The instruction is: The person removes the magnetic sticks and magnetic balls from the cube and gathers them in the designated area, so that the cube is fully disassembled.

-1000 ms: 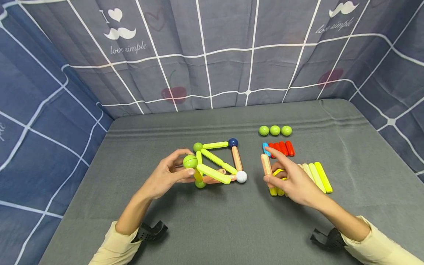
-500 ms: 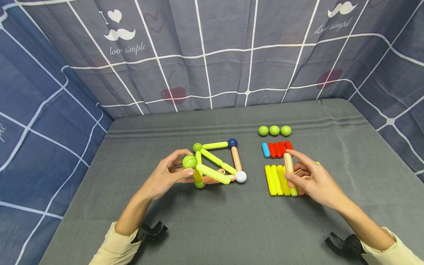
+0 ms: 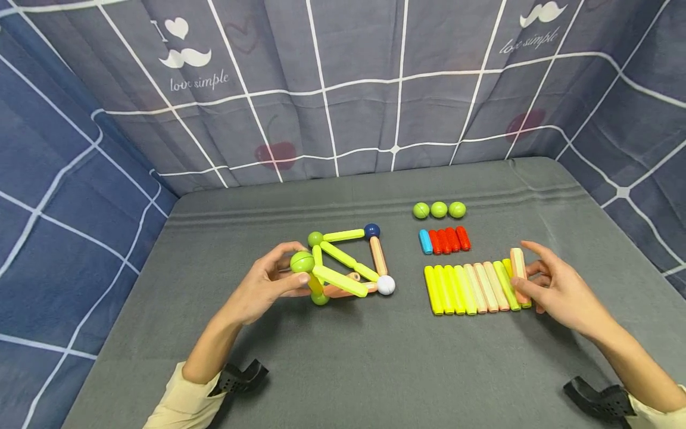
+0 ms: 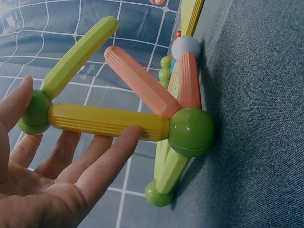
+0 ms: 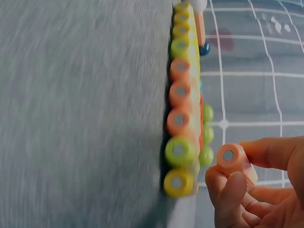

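Note:
My left hand (image 3: 266,287) pinches a green ball (image 3: 302,261) at the raised corner of a frame built of magnetic rods and balls. From that ball a yellow rod (image 4: 109,122) runs to a lower green ball (image 4: 191,132), its side touched by my fingers. A lime rod (image 3: 340,280) juts out from the held ball with a free end. The frame also has a navy ball (image 3: 371,231) and a white ball (image 3: 386,285). My right hand (image 3: 560,289) pinches a peach magnetic rod (image 3: 517,265) over the right end of a rod row (image 3: 463,289).
Behind that row lie several short red rods (image 3: 449,240) beside a blue one (image 3: 426,241). Farther back are three loose green balls (image 3: 439,210). A dark grey cloth (image 3: 343,369) covers the table, and a checked curtain (image 3: 364,107) encloses the back and sides.
My right hand has carried the peach rod rightward along the row, from its left end to its right end. The left hand keeps its hold on the green ball.

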A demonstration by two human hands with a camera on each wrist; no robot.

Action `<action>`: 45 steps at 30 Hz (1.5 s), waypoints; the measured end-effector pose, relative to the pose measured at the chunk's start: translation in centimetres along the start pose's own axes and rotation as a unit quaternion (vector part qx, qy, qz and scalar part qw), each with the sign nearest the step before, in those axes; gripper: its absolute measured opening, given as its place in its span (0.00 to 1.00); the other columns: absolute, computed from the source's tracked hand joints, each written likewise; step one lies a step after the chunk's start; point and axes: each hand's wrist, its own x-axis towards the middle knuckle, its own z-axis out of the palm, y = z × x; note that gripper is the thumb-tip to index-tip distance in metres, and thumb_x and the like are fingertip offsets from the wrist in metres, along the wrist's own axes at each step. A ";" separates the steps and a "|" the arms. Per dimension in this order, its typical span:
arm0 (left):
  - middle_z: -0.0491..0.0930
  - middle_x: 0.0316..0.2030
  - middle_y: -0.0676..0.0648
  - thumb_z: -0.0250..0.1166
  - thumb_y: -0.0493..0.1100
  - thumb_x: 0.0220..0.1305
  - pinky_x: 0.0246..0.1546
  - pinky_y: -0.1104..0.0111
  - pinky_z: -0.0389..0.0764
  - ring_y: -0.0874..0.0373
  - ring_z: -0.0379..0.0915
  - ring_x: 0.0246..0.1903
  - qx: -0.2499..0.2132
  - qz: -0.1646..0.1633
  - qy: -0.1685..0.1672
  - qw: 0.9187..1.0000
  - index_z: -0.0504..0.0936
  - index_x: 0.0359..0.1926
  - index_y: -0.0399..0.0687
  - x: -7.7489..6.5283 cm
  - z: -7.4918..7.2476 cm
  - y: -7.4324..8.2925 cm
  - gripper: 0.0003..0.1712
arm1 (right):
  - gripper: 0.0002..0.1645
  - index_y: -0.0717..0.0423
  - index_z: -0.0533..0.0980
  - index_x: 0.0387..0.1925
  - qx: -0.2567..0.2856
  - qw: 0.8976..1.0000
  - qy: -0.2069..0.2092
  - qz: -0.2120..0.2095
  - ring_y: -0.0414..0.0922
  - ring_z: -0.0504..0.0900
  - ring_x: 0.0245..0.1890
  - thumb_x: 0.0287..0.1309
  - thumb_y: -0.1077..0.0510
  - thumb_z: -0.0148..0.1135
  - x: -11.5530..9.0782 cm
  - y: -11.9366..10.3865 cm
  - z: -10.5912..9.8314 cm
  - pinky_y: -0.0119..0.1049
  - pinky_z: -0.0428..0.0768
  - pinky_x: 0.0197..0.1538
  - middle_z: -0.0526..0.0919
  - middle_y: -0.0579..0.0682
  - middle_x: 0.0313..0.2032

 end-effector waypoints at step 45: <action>0.76 0.50 0.35 0.64 0.32 0.67 0.45 0.42 0.80 0.35 0.77 0.50 -0.001 -0.001 0.003 1.000 0.67 0.61 0.40 0.0 0.0 0.1 0.25 | 0.22 0.64 0.75 0.57 -0.132 0.991 0.008 -0.016 0.44 0.79 0.38 0.64 0.60 0.64 1.0 -0.1 -1.2 0.33 0.75 0.25 0.81 0.63 0.45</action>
